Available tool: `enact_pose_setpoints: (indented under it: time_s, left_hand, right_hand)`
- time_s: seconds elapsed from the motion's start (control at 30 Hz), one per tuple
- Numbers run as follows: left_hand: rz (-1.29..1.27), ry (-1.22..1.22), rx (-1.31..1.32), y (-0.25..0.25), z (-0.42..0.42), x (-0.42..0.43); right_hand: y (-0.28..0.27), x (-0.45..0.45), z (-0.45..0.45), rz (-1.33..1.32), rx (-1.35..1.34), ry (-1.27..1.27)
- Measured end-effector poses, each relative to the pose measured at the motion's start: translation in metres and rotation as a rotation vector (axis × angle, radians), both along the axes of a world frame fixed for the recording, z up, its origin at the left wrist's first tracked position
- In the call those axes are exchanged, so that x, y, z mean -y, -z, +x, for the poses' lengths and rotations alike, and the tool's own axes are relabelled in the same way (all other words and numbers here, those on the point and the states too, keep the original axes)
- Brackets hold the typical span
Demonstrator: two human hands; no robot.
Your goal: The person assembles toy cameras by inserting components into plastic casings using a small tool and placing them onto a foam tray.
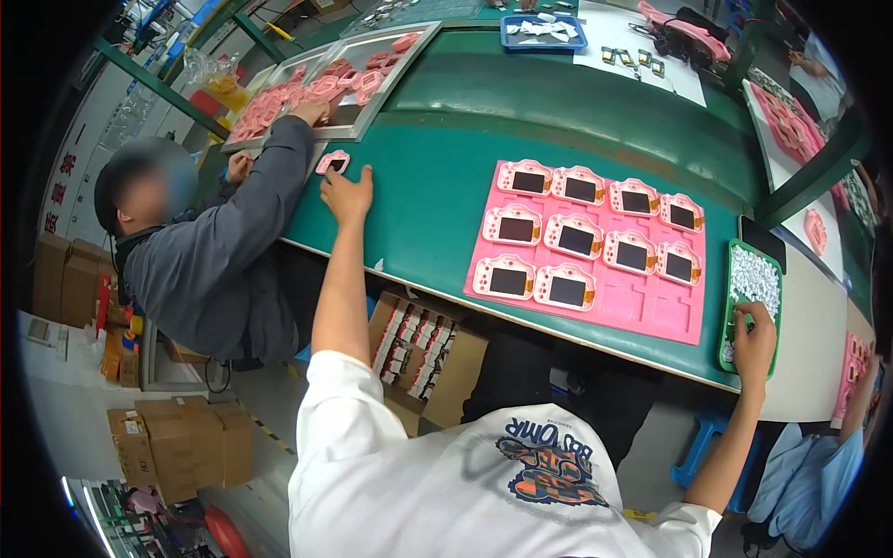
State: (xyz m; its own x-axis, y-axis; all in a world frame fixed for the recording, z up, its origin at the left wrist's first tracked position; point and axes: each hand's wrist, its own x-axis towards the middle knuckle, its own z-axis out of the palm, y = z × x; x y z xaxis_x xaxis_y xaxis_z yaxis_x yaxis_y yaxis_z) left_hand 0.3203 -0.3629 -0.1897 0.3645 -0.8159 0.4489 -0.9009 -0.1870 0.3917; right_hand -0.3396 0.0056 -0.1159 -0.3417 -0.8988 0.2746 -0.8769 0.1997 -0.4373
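My left hand (348,197) reaches over the green table at the left, thumb spread away from the fingers. Just beyond its fingertips lies a pink handheld-console shell with a dark screen (333,164); whether they touch is hard to tell. My right hand (756,340) is in a green tray (723,346) of small white parts (753,284), its fingers curled together; anything between them is hidden. Between my hands, a pink foam tray (677,323) holds several pink console shells with screens (510,282). Two slots at its near right corner hold no shell.
A co-worker in a grey jacket (209,256) reaches into a framed tray of pink shells (316,90) at the left. A dark flat object (763,238) lies behind the green tray. A blue tray (543,45) stands at the back; an open carton (456,367) is below the table edge.
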Motion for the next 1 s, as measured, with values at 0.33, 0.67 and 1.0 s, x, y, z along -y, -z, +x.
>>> enact_pose_setpoints:
  time_s: [0.33,0.67,1.0]
  left_hand:
    - [0.062,-0.023,0.037,-0.002,0.019,0.048]
    - [-0.422,0.654,0.261,-0.075,-0.085,-0.098]
    - [-0.566,1.42,0.364,-0.172,-0.247,-0.233]
  right_hand:
    - [0.001,0.0,-0.002,0.027,0.042,0.071]
    - [-0.022,0.001,0.016,-0.048,0.144,0.118]
    - [-0.106,0.008,0.164,-0.457,0.293,-0.426]
